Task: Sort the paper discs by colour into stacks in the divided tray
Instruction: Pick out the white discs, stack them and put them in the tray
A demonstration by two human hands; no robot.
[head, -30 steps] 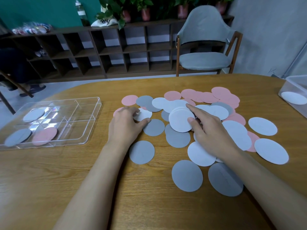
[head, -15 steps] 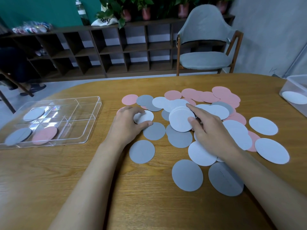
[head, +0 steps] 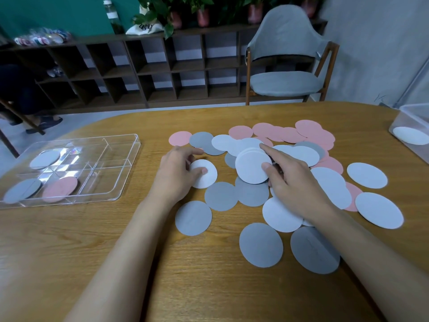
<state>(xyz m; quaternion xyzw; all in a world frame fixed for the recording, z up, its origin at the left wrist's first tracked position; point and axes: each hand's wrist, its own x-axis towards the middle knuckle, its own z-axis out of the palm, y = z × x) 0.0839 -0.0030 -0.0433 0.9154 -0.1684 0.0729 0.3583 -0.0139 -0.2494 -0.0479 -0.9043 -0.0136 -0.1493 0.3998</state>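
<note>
Both hands were down among the loose discs [head: 366, 175] on the wooden table [head: 209, 287]. The left hand [head: 176, 173] had a single white disc [head: 207, 180] at the near-left edge of the spread: thumb pressed on top, fingers curled over its far rim, a narrow pinch with the disc lying flat on the wood. The right hand [head: 294, 182] held a small stack of white discs [head: 250, 168] in the middle of the pile, with the thumb on the top disc and the forefinger stretched along the far edge. The stack sat tilted over two grey discs [head: 251, 194] beneath it. Pink discs [head: 308, 133] crowded the far side of the pile. More grey discs [head: 261, 245] lay nearest the person, between the forearms and under the right one.

Well off to the left stood the clear tray [head: 135, 145], apart from the pile. It had one white disc [head: 45, 159] in its far-left section, a grey one [head: 22, 190] in the near-left, and a pink one [head: 60, 189] just beside that. At the right edge of the table a clear box [head: 415, 112] held another white disc. Behind the table stood a grey chair [head: 285, 82] and a dark shelf [head: 162, 66].
</note>
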